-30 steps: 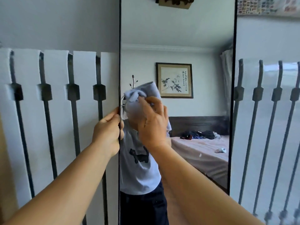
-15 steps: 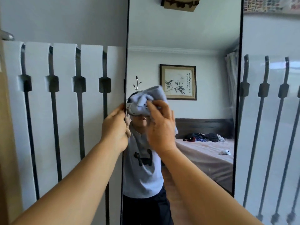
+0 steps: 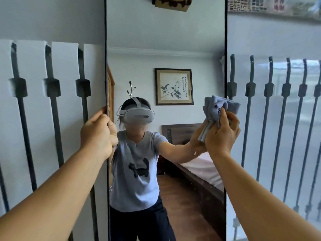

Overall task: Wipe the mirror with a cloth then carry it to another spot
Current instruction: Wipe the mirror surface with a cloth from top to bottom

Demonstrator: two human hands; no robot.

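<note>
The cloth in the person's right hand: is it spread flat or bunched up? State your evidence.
Bunched up. The blue cloth sits crumpled in folds in the right hand at the mirror's right edge.

Wall [image 3: 52, 18] behind: pale grey. Dark vertical metal bars [image 3: 267, 119] on both sides. Decorative hanging [image 3: 278, 5] at upper right.

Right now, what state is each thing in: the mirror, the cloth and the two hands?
mirror: upright, steadied at its left edge.
cloth: bunched, pressed at the mirror's right edge.
left hand: closed around the mirror's left frame.
right hand: fingers clutching the cloth.
</note>
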